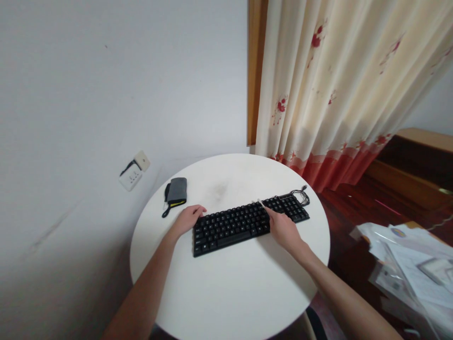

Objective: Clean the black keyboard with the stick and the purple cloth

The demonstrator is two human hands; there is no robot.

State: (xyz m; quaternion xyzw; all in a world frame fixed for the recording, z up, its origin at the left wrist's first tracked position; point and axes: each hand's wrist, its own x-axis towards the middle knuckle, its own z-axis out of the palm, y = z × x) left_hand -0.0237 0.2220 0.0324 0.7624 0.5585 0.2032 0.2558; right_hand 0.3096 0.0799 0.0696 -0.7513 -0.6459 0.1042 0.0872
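1. pale wall point(177, 71) behind, curtain point(336, 94) to the right, and here's the round table point(230, 293): open white room before and behind the keyboard, the rim near its right end.
2. the keyboard point(230, 226) lies flat across the middle, slanted, right end farther off; keeping it from sliding looks wise.
3. right hand point(285, 229) reaches over the keys, fingers pinching the stick; left hand point(191, 219) sits at the far left corner, and whether its fingers grip, i can't tell.
4. gray pouch point(177, 191) by the left rim, beyond the left hand, so little spare room there.
5. coiled cable point(300, 196) at the far right corner; best steered around.
6. the stick point(261, 203), slim and white, at the far key rows: light pressure should suit.
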